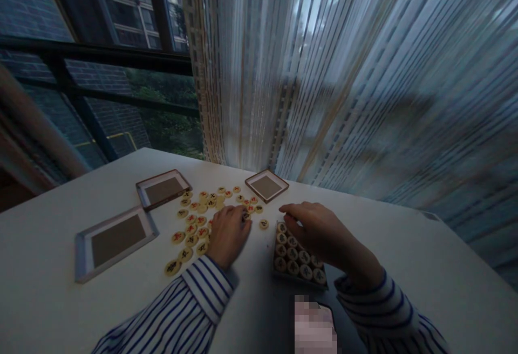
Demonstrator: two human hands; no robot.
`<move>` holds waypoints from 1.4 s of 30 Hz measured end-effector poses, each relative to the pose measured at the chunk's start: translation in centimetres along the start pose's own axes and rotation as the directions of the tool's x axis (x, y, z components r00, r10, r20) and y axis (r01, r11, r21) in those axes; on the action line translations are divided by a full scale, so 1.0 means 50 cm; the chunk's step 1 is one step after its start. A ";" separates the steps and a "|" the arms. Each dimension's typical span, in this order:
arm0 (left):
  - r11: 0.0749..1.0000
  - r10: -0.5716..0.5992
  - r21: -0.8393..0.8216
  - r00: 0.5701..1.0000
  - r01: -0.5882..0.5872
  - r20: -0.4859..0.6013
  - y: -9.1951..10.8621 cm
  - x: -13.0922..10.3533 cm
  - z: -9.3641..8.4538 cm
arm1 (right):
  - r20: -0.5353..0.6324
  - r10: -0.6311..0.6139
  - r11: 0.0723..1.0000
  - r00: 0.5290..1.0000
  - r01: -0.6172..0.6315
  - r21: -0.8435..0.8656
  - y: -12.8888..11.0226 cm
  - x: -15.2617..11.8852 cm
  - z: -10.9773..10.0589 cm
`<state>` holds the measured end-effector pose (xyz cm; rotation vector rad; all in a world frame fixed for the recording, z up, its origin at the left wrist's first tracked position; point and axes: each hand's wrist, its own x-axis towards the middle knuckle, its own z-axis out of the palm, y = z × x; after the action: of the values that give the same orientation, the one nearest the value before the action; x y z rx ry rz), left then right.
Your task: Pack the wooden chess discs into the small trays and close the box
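My left hand point(230, 233) rests low over the table among loose, round Chinese chess pieces point(191, 229) with red or black characters. Its thumb and fingers close around a darker-looking piece point(245, 215) at the fingertips. A single piece point(264, 224) lies just to the right of that hand. My right hand point(313, 230) hovers above a square box point(300, 279) packed with rows of chess pieces point(292, 254). The index finger stretches left with the thumb beneath it, and nothing shows between them. The hand covers the box's far right part.
A small square lid or tray point(286, 184) sits at the back, a brown-edged one point(140, 195) at the left, and a larger pale one point(83, 257) nearer me. A phone, partly pixelated point(315, 324), lies at the front. Beyond the white table point(404, 246) hangs a string curtain point(251, 73).
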<state>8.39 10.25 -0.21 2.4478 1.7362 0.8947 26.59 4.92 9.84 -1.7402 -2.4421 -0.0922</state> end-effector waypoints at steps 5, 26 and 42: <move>1.000 0.005 0.005 0.999 -0.005 0.035 0.001 0.004 0.004 | 0.023 -0.016 1.000 1.000 0.016 0.005 -0.001 0.002 0.002; 0.949 0.211 -0.154 0.917 -0.275 -0.338 0.025 -0.018 -0.020 | -0.033 -0.075 0.990 0.997 0.079 0.119 0.013 0.003 0.022; 0.842 0.167 -0.439 0.925 -0.313 -0.341 0.059 -0.040 -0.042 | -0.054 -0.060 0.735 0.997 0.081 0.673 0.002 0.004 0.026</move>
<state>9.54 6.74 1.61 2.2941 1.0631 1.5663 26.52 5.30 8.59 -1.2888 -2.1074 0.6805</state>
